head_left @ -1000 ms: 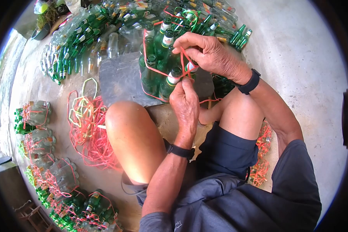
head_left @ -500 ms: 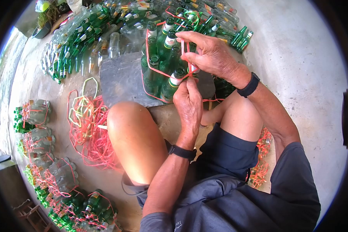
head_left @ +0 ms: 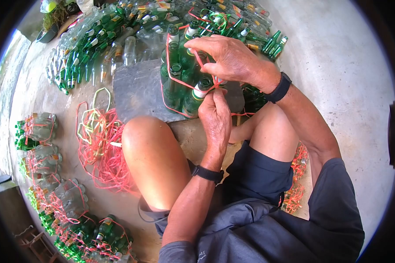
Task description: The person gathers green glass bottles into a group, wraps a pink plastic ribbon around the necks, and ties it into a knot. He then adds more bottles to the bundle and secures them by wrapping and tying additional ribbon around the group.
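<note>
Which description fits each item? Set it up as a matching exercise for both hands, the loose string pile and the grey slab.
Column one:
1. left hand
2. right hand
3. loose string pile
4. grey slab

Column two:
A. lying beside the bare knee
B. over the bottle tops, red string across its fingers
C. under the green bottle cluster
D. pinching red string at the cluster's near edge

Pairs: 1-D, 2-B, 3-A, 4-C

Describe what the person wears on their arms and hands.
The left hand and right hand are bare, without gloves. A black band circles each wrist: left wristband, right wristband. Dark grey short sleeves, the left sleeve and right sleeve, cover the upper arms.
</note>
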Demonstrator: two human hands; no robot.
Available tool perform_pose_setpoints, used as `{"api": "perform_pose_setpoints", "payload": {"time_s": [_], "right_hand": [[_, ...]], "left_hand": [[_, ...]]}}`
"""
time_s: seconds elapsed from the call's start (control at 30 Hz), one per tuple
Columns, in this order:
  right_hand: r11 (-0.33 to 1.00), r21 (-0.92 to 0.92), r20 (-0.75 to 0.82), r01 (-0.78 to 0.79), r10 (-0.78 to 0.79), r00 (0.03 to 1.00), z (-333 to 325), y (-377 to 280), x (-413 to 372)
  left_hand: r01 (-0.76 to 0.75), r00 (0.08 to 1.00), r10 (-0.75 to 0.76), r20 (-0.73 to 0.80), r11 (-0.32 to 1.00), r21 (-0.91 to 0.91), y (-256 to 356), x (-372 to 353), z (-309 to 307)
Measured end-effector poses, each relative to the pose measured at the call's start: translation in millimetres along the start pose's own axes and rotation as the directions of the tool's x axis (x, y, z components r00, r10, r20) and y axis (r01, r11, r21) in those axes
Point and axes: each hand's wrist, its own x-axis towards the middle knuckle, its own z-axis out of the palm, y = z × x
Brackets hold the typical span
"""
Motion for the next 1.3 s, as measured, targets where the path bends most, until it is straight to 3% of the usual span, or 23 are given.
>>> {"api": "perform_pose_setpoints", "payload": {"time_s": [0.13,0.2,0.5,0.63,0.83,0.9,1.23,1.3], "right_hand": [[0.998,-0.032,0.061,0.050,-0.048,0.997,0,0,6],[1.000,-0.028,0.209,-0.006,0.012,0.978,-3,-2,10],[0.999,0.024,0.374,-0.047,0.034,0.927,6,12,25],[0.998,0.060,0.295,0.011,-0.029,0.955,9,15,24],[1.000,0.027,0.355,-0.009,-0.001,0.935,10,15,25],[0.990,0.062,0.404,-0.125,0.090,0.910,10,13,28],[0.996,-0.018,0.502,-0.087,0.084,0.861,7,12,36],[0.998,-0.060,0.510,-0.020,0.048,0.859,8,12,37]], "left_hand": [[-0.002,1.000,0.002,0.003,1.000,0.012,-3,1,-1],[-0.007,1.000,0.007,-0.003,1.000,0.025,-5,1,-1],[-0.100,0.994,0.103,-0.027,0.990,0.101,-10,-1,-4],[-0.098,0.994,0.103,-0.028,0.986,0.131,-11,-1,-6],[-0.113,0.992,0.122,-0.036,0.975,0.193,-8,-1,-8],[-0.102,0.993,0.111,-0.039,0.979,0.176,-7,-1,-8],[-0.106,0.993,0.112,-0.023,0.977,0.185,-1,-1,-8],[-0.097,0.995,0.102,-0.020,0.977,0.190,1,-2,-8]]}}
